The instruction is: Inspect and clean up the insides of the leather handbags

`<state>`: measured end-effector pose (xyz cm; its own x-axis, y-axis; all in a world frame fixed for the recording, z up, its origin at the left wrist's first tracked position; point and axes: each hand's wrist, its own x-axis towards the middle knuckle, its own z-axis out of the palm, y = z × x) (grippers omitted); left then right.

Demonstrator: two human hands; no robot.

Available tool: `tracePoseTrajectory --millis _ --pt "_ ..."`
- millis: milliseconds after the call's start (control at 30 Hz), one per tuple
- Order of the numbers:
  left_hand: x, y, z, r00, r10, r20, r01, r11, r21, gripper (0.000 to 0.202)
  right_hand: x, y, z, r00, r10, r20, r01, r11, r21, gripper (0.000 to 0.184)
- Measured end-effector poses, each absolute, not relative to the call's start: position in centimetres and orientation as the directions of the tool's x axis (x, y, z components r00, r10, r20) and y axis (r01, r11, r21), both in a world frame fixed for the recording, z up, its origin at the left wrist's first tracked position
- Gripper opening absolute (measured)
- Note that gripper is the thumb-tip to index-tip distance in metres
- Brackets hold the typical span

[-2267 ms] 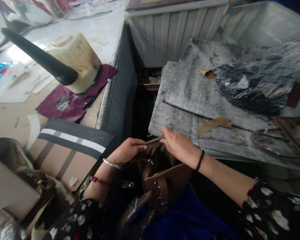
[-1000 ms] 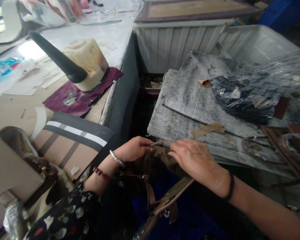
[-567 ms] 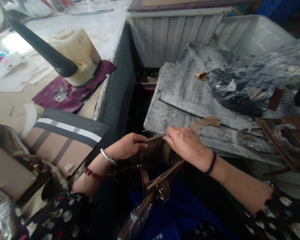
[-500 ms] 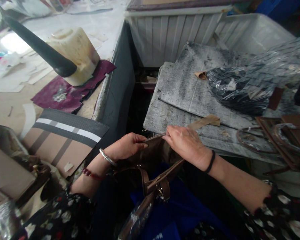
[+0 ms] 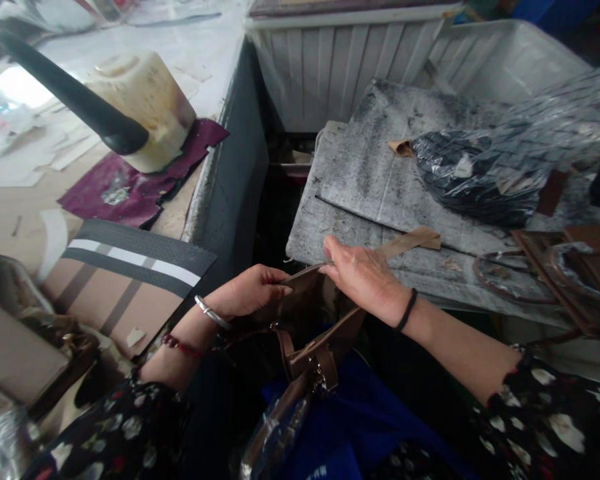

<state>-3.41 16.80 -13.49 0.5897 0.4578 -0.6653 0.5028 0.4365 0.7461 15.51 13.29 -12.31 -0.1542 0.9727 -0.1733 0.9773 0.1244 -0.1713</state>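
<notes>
A brown handbag [image 5: 347, 328] lies open on my lap, over a blue cloth [image 5: 360, 407]. My left hand [image 5: 253, 291] pinches the far rim of the bag between thumb and fingers. Farther along the same rim, my right hand [image 5: 363, 277] is closed on the edge, its thumb lifted a little. Toward me hangs a strap with a metal buckle [image 5: 320, 370], and a handle wrapped in clear plastic [image 5: 275, 427] runs down from it. The bag's inside is dark, and its lower part is hidden.
On the left table stands a stained plastic container [image 5: 150, 100] with a dark handle, on a maroon scrap [image 5: 105, 180]. A striped panel [image 5: 130, 280] lies nearer. Grey boards [image 5: 350, 180] at right carry a plastic-wrapped bundle [image 5: 480, 173] and brown bag parts [image 5: 545, 267]. Behind stands a white bin [image 5: 330, 73].
My right hand's thumb has lifted off the rim, and that hand has shifted slightly left. My left hand keeps its pinch on the rim. The view has moved a little.
</notes>
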Motion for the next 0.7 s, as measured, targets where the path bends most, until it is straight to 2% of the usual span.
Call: tracePoseTrajectory --millis 100,333,433,533,700 --pt "-3.6 16.8 -13.6 0.590 0.461 -0.663 0.494 0.444 0.748 0.029 15.7 13.6 -12.4 -0.243 0.954 -0.175 0.960 0.211 -0.187 0.014" --pt "-3.5 16.9 -12.9 0.637 0.395 -0.662 0.489 0.457 0.743 0.038 16.0 14.2 -12.8 -0.368 0.910 -0.190 0.917 0.321 -0.238 0.021" --pt "-3.1 17.5 -12.6 0.701 0.363 -0.614 0.496 0.370 0.785 0.038 16.2 14.3 -13.0 -0.388 0.904 -0.179 0.904 0.336 -0.263 0.020" --pt "-2.5 18.4 -13.0 0.720 0.391 -0.573 0.523 0.237 0.819 0.034 16.4 14.4 -13.1 -0.411 0.893 -0.183 0.891 0.351 -0.288 0.019" --pt "-1.1 19.3 -14.3 0.718 0.432 -0.546 0.588 0.042 0.808 0.031 16.6 14.7 -13.5 -0.459 0.873 -0.165 0.859 0.389 -0.334 0.018"
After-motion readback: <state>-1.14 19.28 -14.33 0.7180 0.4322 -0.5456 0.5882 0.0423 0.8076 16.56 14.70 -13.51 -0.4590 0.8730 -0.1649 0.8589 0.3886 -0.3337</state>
